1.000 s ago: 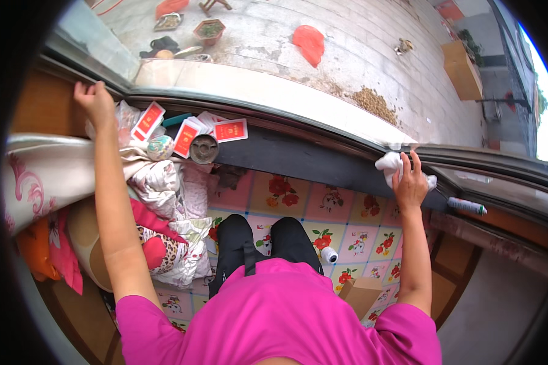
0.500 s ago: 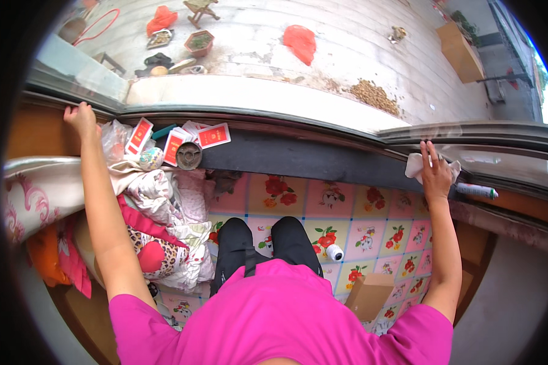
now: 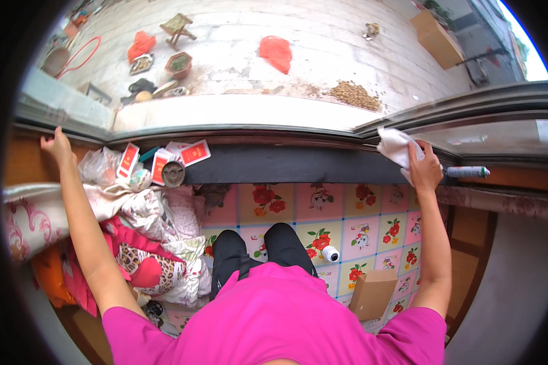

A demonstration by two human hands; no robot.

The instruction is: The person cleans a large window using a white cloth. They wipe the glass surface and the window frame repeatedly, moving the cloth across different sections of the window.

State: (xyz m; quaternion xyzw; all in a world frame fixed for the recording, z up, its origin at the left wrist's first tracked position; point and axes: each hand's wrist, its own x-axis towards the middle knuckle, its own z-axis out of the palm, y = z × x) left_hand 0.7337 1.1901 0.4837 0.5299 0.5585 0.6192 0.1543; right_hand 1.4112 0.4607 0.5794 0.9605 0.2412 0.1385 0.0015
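My left hand [image 3: 59,149] rests against the lower frame at the far left of the window, its thumb and a finger apart and nothing visible in it. A crumpled white cloth [image 3: 398,148] is pinched in my right hand [image 3: 427,169], which is beside the sliding window's edge. This cloth bunches up against the window track [image 3: 323,137]. Just right of that hand, a white tube [image 3: 467,172] with a green end lies on the dark sill [image 3: 249,163].
On the sill's left are red-and-white packs [image 3: 195,152], a round metal tin [image 3: 173,174] and a plastic bag [image 3: 97,166]. Rumpled clothes [image 3: 158,207] lie below. A cardboard box [image 3: 373,294] and a white bottle [image 3: 330,253] rest on the flowered sheet [image 3: 310,207].
My right hand has lifted the cloth off the sill and shifted it left, up against the track. My left hand has slid down and left along the frame. The whole view has tilted slightly.
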